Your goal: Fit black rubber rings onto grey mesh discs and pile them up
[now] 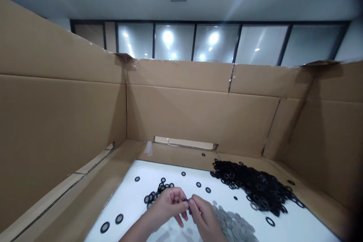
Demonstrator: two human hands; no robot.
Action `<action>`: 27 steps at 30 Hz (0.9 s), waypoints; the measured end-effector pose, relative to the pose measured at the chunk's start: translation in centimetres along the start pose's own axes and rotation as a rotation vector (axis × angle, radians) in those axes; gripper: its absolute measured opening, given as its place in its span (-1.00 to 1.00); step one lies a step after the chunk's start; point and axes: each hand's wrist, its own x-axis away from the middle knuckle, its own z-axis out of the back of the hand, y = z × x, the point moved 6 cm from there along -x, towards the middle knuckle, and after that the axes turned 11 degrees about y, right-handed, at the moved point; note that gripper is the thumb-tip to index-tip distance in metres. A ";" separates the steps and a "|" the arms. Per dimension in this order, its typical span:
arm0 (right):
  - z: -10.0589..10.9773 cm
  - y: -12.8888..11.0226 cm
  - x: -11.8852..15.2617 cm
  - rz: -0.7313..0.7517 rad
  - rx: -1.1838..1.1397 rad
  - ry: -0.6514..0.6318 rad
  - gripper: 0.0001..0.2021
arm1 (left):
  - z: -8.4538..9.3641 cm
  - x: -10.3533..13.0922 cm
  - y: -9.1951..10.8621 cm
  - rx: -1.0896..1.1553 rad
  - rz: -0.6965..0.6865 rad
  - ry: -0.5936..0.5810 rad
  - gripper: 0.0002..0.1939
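Note:
My left hand and my right hand meet over the white board, pinching a small black ring between thumbs and fingers. Whether a grey disc sits inside that ring is hard to make out. Just beyond my left hand lies a cluster of black rings with grey centres, partly hidden by the hand. Close by my right hand spreads a pile of thin grey discs. A large heap of loose black rings covers the far right of the board.
Tall cardboard walls enclose the white board at the left, back and right. Several filled rings lie scattered, among them one ring near the left edge. A loose ring rests at the right, another ring on the cardboard behind.

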 end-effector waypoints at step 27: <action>-0.5 1.1 0.0 -0.142 -0.153 0.152 -0.47 | -0.8 -2.1 -3.7 0.108 -0.083 0.107 -0.41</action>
